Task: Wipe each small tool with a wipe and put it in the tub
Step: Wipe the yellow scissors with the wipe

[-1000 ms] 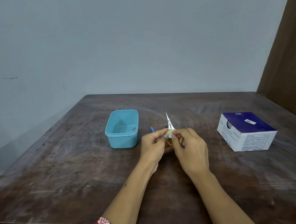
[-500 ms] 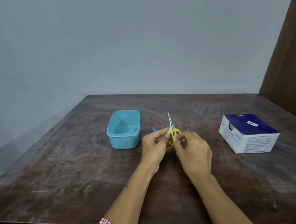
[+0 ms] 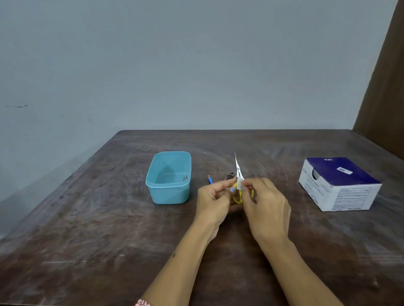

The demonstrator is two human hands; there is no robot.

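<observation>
Both hands, left hand (image 3: pixel 212 200) and right hand (image 3: pixel 267 206), pinch the yellow-handled scissors (image 3: pixel 238 173) with their fingers, blades upright, right of the tub (image 3: pixel 169 179).

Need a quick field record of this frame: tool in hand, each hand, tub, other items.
tool: small scissors, yellow handles, blades pointing up and away
left hand: grips scissors by the handles
right hand: pinches a white wipe against the scissors
tub: blue, open, left of hands; contents unclear
box: blue-and-white, on table, right
other tools: blue-tipped item behind left hand
</observation>
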